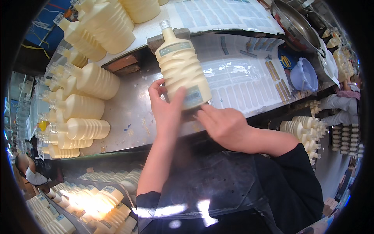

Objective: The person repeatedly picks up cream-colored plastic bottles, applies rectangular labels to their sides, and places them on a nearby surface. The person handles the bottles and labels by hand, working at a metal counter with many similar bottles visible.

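Note:
A cream-coloured ribbed plastic bottle [182, 66] with a clear threaded neck lies tilted in front of me, its neck pointing away and resting by a dark grey block [154, 43]. My left hand [166, 111] grips its lower left side, fingers behind and thumb over the front. One bluish label [174, 48] sits near the bottle's shoulder, and another label [193, 94] is near its base. My right hand [226, 124] is at the bottle's bottom right corner, slightly blurred, with fingers stretched toward the base; whether they touch it I cannot tell.
Similar bottles [87, 128] lie in a stack at the left, and more stand on the raised white shelf [148, 21]. Label sheets [241, 84] cover the bench's right side, near a lavender bucket [303, 75] and a metal pan [298, 25]. Labelled bottles [111, 195] fill containers at lower left.

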`<state>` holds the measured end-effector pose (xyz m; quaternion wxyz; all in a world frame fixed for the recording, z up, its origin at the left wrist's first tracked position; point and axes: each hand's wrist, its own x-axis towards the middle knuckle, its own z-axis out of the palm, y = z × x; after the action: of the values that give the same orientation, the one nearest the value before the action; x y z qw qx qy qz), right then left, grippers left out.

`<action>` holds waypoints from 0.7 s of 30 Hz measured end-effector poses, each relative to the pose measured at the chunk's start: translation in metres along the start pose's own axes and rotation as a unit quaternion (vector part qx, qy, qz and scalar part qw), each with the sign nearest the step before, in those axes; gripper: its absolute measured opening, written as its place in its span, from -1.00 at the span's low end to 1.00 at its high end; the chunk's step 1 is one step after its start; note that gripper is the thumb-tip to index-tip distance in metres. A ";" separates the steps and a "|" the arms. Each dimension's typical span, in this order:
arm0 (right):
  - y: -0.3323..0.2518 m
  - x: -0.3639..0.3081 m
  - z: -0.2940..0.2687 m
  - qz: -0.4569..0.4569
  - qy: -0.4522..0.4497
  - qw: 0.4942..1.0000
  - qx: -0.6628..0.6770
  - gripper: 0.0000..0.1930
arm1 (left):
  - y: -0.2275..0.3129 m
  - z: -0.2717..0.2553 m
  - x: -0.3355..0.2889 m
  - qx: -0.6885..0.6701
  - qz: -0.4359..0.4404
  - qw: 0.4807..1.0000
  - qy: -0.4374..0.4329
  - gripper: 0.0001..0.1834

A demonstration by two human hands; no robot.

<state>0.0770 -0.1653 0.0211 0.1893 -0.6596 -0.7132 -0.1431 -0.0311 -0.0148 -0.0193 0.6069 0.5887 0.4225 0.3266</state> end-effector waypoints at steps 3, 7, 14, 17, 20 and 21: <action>0.027 0.003 0.002 0.038 0.043 0.989 0.133 -0.78 | -0.006 -0.004 -0.006 -0.045 0.000 0.999 -0.016 -0.33; 0.041 0.025 0.016 0.376 -0.032 0.862 0.340 -0.51 | -0.022 -0.005 -0.011 -0.047 0.035 0.998 -0.036 -0.27; 0.050 0.028 0.039 0.438 -0.056 0.811 0.385 -0.30 | -0.019 0.005 -0.015 -0.056 0.033 0.998 -0.025 -0.21; 0.052 0.026 0.044 0.439 -0.047 0.808 0.391 -0.31 | -0.021 0.005 -0.014 -0.035 0.038 0.998 -0.019 -0.18; 0.051 0.025 0.045 0.438 -0.038 0.804 0.401 -0.31 | -0.025 0.005 -0.014 -0.050 0.048 0.997 -0.017 -0.16; 0.051 0.025 0.045 0.437 -0.035 0.802 0.406 -0.31 | -0.024 0.005 -0.014 -0.055 0.045 0.997 -0.018 -0.16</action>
<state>0.1222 -0.1184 -0.0099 0.4570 -0.7691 -0.3480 0.2803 -0.0348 -0.0319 -0.0415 0.6302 0.5787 0.3661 0.3661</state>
